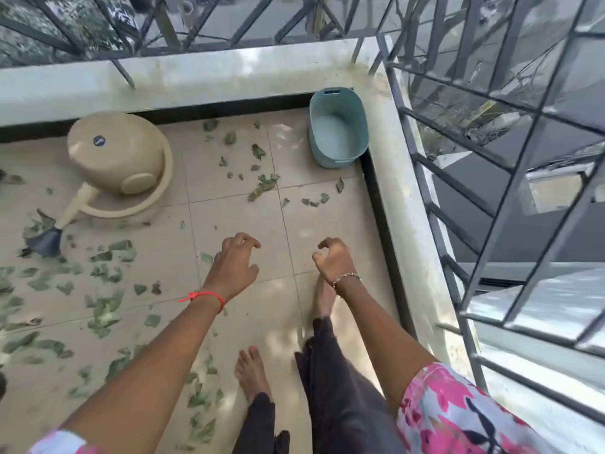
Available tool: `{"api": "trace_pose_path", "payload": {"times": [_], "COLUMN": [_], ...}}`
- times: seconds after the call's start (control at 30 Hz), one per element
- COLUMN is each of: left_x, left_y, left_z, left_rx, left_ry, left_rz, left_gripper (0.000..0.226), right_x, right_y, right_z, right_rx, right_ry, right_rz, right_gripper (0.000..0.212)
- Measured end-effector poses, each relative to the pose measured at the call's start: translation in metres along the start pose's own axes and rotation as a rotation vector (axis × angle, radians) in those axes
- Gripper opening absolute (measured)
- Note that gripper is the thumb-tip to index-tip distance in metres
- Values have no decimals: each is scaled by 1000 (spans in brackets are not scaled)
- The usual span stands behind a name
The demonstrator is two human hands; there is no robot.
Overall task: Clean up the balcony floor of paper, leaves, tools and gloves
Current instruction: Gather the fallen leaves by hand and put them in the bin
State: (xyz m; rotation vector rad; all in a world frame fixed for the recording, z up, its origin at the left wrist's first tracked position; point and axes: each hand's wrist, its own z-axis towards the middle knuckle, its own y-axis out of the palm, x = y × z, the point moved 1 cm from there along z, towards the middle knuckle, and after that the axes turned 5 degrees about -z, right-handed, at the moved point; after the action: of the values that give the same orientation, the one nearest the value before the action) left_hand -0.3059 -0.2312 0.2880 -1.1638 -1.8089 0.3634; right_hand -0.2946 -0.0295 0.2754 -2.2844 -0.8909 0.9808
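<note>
Seems to be starting on the leaves (263, 187), left hand (234, 261) and right hand (332, 261) loosely curled and empty; next likely calls for stooping left, then carrying to the basket (330, 158) ahead.

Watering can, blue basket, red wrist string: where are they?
watering can (114, 152): head view, on its round tan body.
blue basket (334, 160): head view, on its front outer wall.
red string (209, 294): head view, on the thread at the left wrist.

Both arms are reaching forward and down. The left hand (236, 264) and right hand (332, 259) are hanging loosely curled, holding nothing, apart from each other.
</note>
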Motion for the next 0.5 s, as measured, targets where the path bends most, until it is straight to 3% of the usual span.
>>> {"api": "trace_pose_path", "payload": {"times": [0.23,0.5], "left_x": [-8,-52], "left_y": [15,80], "left_z": [103,235], "left_rx": [15,53], "left_ry": [-87,-12], "left_rz": [-64,-70], "left_gripper": [42,53], "right_x": [12,57], "right_y": [-11,39], "right_z": [127,276], "right_rx": [-133,-13], "right_ry": [14,36], "right_rz": [-26,44], "right_gripper": [53,68]}}
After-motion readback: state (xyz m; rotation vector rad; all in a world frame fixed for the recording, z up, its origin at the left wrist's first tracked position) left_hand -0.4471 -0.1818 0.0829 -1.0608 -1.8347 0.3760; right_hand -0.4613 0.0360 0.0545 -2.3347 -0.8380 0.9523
